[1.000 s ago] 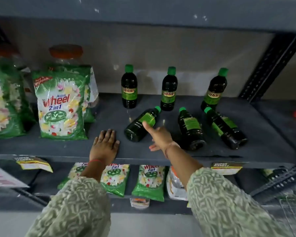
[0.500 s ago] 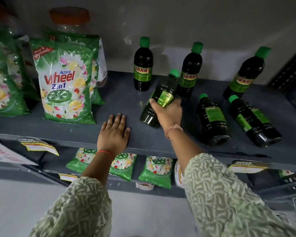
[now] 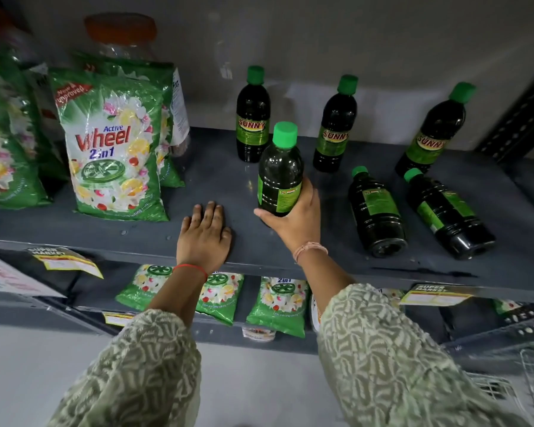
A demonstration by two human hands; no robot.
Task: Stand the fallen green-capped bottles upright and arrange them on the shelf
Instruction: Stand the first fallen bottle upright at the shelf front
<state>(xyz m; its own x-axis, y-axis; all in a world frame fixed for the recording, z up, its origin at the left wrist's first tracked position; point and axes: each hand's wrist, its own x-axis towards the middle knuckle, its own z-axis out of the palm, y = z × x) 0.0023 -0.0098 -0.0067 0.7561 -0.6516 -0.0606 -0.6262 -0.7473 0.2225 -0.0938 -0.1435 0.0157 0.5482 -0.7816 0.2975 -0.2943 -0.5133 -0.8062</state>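
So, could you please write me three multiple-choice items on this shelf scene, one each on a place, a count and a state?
1. Where does the left hand rest?
A. Flat on the shelf, left of the held bottle
B. On the detergent bag
C. On a bottle cap

2. How many bottles lie on their sides?
A. None
B. Two
C. Four

3. What state is the bottle in the right hand in?
A. Lying flat
B. Upside down
C. Cap up, gripped near its base

Answers:
1 A: the palm lies on bare shelf, apart from the bag and every bottle.
2 B: one fallen bottle and another lie to the right, caps toward the wall.
3 C: the green cap points upward and the fingers wrap the lower body.
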